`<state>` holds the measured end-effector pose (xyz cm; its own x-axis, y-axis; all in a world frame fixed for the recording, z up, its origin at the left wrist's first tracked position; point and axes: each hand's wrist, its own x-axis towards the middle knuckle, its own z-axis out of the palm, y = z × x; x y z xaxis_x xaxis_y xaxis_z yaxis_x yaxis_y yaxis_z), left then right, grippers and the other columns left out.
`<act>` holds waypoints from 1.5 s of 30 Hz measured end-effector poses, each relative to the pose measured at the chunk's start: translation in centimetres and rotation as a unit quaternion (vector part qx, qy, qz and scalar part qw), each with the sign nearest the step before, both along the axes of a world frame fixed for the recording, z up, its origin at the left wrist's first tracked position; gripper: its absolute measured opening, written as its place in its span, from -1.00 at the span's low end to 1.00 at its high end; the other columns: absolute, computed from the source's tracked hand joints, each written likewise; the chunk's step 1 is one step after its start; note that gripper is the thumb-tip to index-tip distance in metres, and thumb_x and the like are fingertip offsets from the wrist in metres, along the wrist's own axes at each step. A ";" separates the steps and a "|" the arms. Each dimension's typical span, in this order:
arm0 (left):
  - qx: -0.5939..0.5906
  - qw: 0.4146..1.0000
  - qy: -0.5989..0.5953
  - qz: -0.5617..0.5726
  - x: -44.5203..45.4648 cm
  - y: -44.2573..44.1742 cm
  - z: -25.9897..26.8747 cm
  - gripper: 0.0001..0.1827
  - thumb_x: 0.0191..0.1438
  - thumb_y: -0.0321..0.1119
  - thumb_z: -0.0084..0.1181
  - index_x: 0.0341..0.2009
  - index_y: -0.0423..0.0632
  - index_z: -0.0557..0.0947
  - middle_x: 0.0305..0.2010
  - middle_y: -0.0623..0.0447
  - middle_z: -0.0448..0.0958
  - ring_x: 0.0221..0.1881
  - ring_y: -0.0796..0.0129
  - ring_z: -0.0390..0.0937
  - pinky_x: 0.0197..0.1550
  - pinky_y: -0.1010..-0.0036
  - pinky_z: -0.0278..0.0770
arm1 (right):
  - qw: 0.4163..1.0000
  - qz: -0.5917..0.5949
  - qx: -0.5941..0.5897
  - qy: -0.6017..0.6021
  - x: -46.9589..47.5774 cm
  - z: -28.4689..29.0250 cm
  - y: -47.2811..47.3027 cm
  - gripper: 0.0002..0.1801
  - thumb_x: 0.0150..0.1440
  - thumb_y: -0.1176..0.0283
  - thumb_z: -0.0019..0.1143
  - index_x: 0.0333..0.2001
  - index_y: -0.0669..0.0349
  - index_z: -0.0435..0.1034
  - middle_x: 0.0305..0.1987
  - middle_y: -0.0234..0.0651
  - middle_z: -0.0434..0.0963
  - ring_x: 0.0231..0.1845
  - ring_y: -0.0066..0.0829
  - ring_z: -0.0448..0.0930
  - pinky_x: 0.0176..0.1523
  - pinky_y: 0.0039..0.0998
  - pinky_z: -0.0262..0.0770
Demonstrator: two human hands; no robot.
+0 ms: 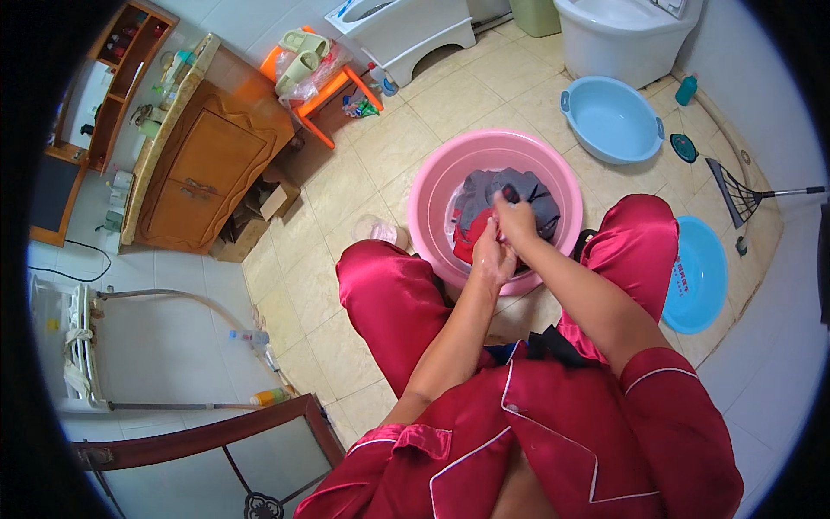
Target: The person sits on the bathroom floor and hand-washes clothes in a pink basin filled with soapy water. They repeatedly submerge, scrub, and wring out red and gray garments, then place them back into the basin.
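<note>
A round pink plastic basin (425,194) stands on the floor between my knees. Gray cloth (480,188) and red cloth (481,226) lie bunched inside it. My right hand (517,222) is closed like a fist over the basin, and a small dark item (510,193) sticks out at its top; blur hides what that is. Just below and touching it, my left hand (494,256) is wet and cupped, its fingers curled beside the red cloth. Whether it grips anything is hidden between the two hands.
A clear plastic tub (377,230) stands left of the pink basin. Blue basins (613,120) (697,276) and a floor squeegee (739,194) are to the right. An orange stool (331,84) bears slippers; a wooden cabinet (207,156) lines the left wall. A toilet (626,39) stands ahead.
</note>
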<state>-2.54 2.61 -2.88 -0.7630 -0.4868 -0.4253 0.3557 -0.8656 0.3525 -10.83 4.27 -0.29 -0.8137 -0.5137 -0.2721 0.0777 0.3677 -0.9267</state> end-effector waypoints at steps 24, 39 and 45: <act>0.070 0.980 0.174 0.062 1.1 -4.0 1.0 -0.49 0.19 0.08 -0.36 -0.25 -0.13 0.43 -0.27 -0.11 0.50 -0.17 0.12 0.44 -0.05 0.22 0.41 | 0.784 0.091 -0.323 -0.522 2.5 4.7 1.5 -0.43 0.14 -0.06 -0.22 -0.25 0.31 0.38 -0.25 -0.21 0.51 -0.21 -0.29 0.51 0.02 -0.32 0.37; 0.102 0.988 0.017 0.119 -2.3 -1.6 -1.0 -0.86 0.10 -0.37 -0.14 -0.40 -0.08 0.49 -0.45 0.03 0.47 -0.43 0.31 0.44 -0.32 0.37 0.44 | 0.984 0.133 -0.120 0.006 3.1 3.6 1.0 -0.62 0.15 0.32 -0.08 -0.07 0.40 0.33 0.09 0.00 0.31 0.15 -0.25 0.29 0.17 -0.35 0.14; -0.070 0.986 -0.119 0.089 -0.9 -1.3 0.3 -0.82 0.03 -0.34 -0.11 -0.44 -0.12 0.54 -0.42 -0.02 0.48 -0.41 0.27 0.46 -0.37 0.36 0.39 | 0.968 0.148 -0.088 0.181 3.3 1.0 2.0 -0.48 0.12 0.26 -0.05 0.07 0.40 0.22 0.25 0.09 0.11 0.35 -0.12 -0.01 0.32 -0.25 -0.15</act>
